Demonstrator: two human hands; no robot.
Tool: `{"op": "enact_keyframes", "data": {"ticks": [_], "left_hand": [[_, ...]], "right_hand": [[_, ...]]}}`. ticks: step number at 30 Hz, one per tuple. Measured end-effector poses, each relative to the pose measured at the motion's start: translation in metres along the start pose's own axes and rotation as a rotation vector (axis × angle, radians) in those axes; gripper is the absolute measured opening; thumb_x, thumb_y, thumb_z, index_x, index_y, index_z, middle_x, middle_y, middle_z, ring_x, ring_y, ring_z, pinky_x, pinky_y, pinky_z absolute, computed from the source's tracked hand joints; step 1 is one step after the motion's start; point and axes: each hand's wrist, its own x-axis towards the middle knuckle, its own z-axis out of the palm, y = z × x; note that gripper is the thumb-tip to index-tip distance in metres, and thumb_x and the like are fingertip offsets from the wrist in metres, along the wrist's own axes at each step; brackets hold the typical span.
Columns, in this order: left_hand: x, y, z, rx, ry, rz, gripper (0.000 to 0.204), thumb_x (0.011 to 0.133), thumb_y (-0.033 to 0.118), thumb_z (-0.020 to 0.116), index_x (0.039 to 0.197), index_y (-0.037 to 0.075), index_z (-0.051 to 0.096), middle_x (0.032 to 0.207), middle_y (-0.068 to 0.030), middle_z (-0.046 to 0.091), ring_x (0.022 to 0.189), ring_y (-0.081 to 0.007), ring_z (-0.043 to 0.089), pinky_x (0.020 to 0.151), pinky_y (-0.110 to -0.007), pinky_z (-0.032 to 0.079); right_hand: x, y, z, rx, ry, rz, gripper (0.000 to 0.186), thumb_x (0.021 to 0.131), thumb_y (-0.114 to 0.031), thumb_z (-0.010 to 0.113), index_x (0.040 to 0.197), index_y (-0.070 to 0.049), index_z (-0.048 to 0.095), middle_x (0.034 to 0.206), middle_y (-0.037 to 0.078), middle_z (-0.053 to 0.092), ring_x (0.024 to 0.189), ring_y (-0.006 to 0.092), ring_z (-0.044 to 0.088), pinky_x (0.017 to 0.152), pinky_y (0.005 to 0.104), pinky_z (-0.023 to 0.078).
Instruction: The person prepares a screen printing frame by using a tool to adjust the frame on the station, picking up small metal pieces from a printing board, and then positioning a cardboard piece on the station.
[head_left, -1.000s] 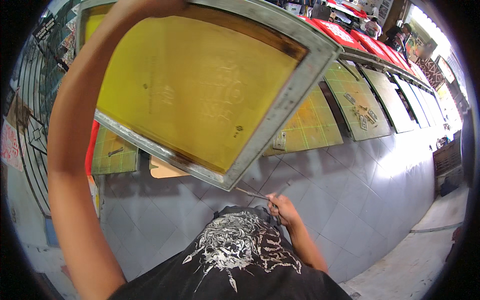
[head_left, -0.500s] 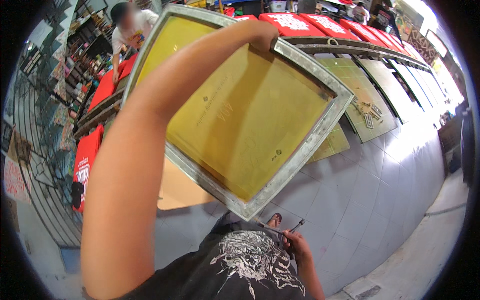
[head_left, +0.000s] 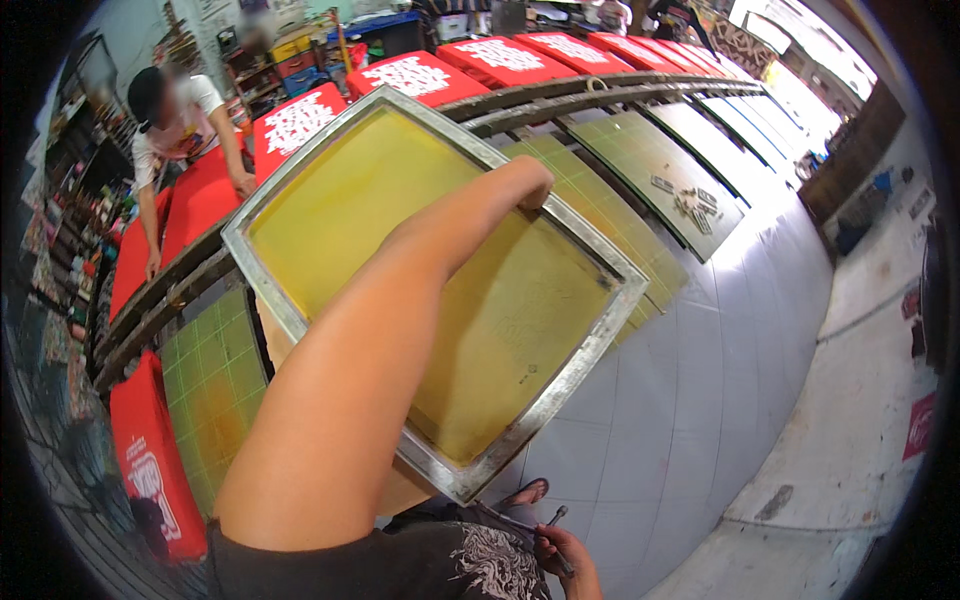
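A screen-printing frame with a grey metal border and yellow mesh is tilted in front of me. My left arm reaches across its face. My left hand is closed over the frame's upper right edge, the fingertips mostly hidden. Low down, beside the frame's bottom corner, my right hand is closed around a dark metal rod tool with a knobbed end, like a T-handle wrench. Part of a tan board shows behind the frame.
Red fabric pieces with white print lie along a curved rail. Flat printing boards reach inward from it; one carries small metal pieces. At the left, another person leans over red fabric. My sandalled foot stands on grey tiles.
The view has swung left. The frame, still in my left hand, appears lower in view. The other person now has both hands at the red fabric. My right hand keeps hold of the tool.
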Motion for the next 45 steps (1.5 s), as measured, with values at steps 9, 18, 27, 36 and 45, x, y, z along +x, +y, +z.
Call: {"op": "enact_keyframes", "data": {"ticks": [9, 18, 27, 36, 45], "left_hand": [[0.028, -0.010, 0.071, -0.068, -0.094, 0.082, 0.017, 0.062, 0.015, 0.065, 0.074, 0.003, 0.071, 0.082, -0.0170, 0.068, 0.073, -0.0290, 0.064, 0.064, -0.039, 0.051], [0.056, 0.009, 0.081, -0.036, -0.066, 0.104, 0.017, 0.063, 0.017, 0.069, 0.075, 0.004, 0.070, 0.082, -0.0156, 0.069, 0.072, -0.0282, 0.065, 0.062, -0.039, 0.052], [0.053, 0.018, 0.097, -0.070, -0.004, 0.109, 0.026, 0.066, 0.018, 0.070, 0.087, 0.004, 0.070, 0.093, -0.0145, 0.069, 0.084, -0.0296, 0.066, 0.071, -0.039, 0.053], [-0.049, 0.048, 0.142, -0.378, 0.662, -0.021, 0.077, 0.070, 0.013, 0.069, 0.138, 0.008, 0.032, 0.140, -0.0212, 0.040, 0.123, -0.0376, 0.045, 0.102, -0.047, 0.038], [-0.382, 0.244, 0.273, -1.490, 1.063, -0.669, 0.031, 0.083, 0.009, 0.060, 0.111, 0.002, 0.049, 0.093, -0.0092, 0.058, 0.086, -0.0176, 0.058, 0.079, -0.031, 0.049]], "right_hand": [[0.002, 0.052, 0.083, -0.227, 0.241, -0.028, 0.022, 0.093, -0.019, 0.053, 0.075, -0.009, 0.047, 0.060, -0.002, 0.046, 0.045, 0.0052, 0.040, 0.039, 0.0171, 0.031], [0.016, 0.056, 0.076, -0.250, 0.067, 0.027, 0.028, 0.096, -0.023, 0.050, 0.072, -0.009, 0.048, 0.060, -0.004, 0.044, 0.049, 0.0046, 0.038, 0.044, 0.0168, 0.029], [0.015, 0.046, 0.089, -0.091, 0.201, 0.147, 0.025, 0.095, -0.021, 0.052, 0.075, -0.009, 0.047, 0.063, -0.004, 0.045, 0.050, 0.0045, 0.041, 0.043, 0.0150, 0.034], [0.026, 0.050, 0.072, -0.151, 0.157, 0.038, 0.019, 0.095, -0.019, 0.054, 0.083, -0.005, 0.050, 0.067, 0.001, 0.053, 0.054, 0.0069, 0.048, 0.047, 0.0187, 0.041], [0.035, 0.045, 0.073, -0.031, 0.030, 0.118, 0.019, 0.094, -0.022, 0.055, 0.084, -0.006, 0.053, 0.066, 0.001, 0.054, 0.053, 0.0100, 0.050, 0.050, 0.0214, 0.044]]}}
